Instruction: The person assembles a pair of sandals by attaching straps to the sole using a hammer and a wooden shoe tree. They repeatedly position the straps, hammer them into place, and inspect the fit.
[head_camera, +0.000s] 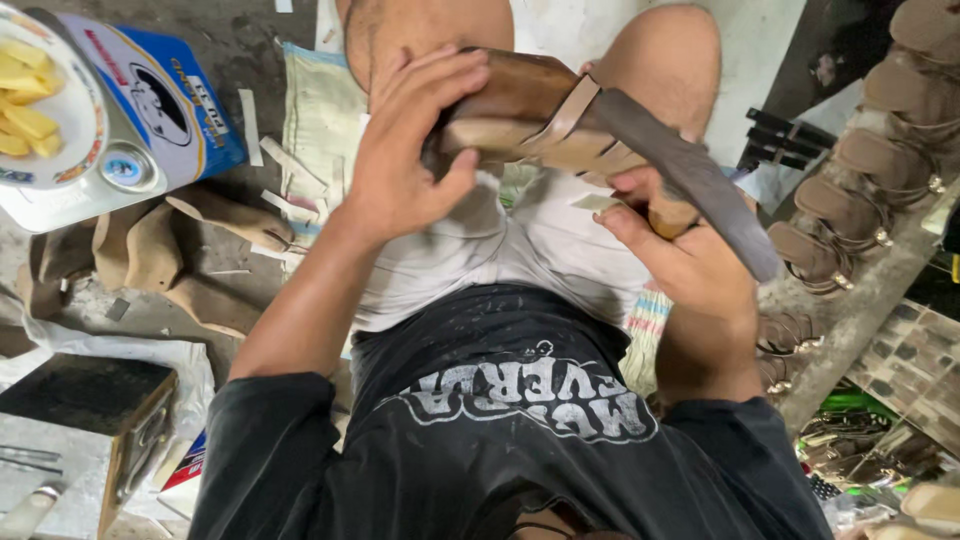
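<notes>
I sit with a brown wooden shoe last (520, 110) across my lap, beige straps (572, 110) wrapped over it. My left hand (405, 150) grips the last's near end, thumb and fingers closed around it. My right hand (680, 255) holds the other end from below, together with a dark grey sole (700, 180) that lies along the last and sticks out to the right. A small pale scrap (597, 202) sits by my right fingers.
A blue and white tin (150, 110) with a plate of yellow pieces (30, 110) stands at the upper left. Tan sole cut-outs (170, 250) lie on the floor below it. A dark block (85, 395) is at the lower left. Several strapped sandals (870, 170) line a plank on the right.
</notes>
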